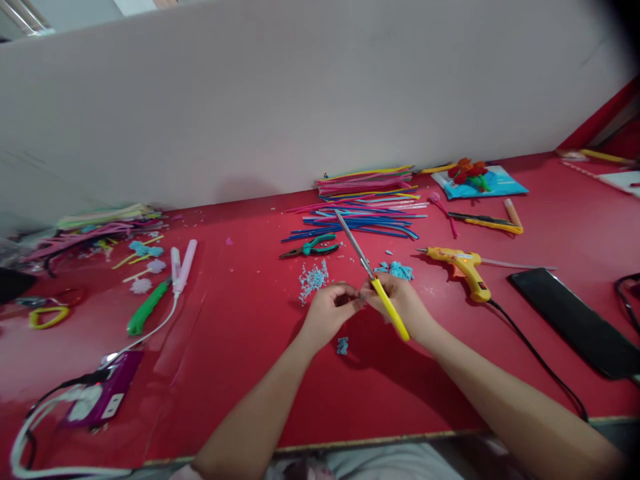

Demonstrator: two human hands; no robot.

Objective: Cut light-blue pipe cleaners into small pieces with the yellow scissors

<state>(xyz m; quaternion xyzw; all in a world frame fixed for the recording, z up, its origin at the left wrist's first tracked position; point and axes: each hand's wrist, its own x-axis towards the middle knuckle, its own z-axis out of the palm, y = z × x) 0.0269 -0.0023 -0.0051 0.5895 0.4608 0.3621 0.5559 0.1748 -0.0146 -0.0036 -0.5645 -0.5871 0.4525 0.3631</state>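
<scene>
Yellow-handled scissors (391, 312) rest in my right hand (400, 303), blades closed and angled up and away over the table. My left hand (330, 312) is pinched, its fingertips meeting those of my right hand; whatever lies between them is too small to make out. Just beyond my left hand is a scatter of light-blue fuzzy clippings (313, 280). Short blue pieces in a pile (401, 270) sit behind my right hand. Nearer me, below the hands, lie a few cut blue pieces (343, 345).
Green-handled pliers (313, 248) and bundled pipe cleaners (365, 220) lie ahead. To the right are a yellow glue gun (460, 265), a cutter knife (487, 221) and a black phone (575, 320). A pink hair straightener (184, 267), green-handled tool (149, 310) and purple power strip (120, 387) lie left.
</scene>
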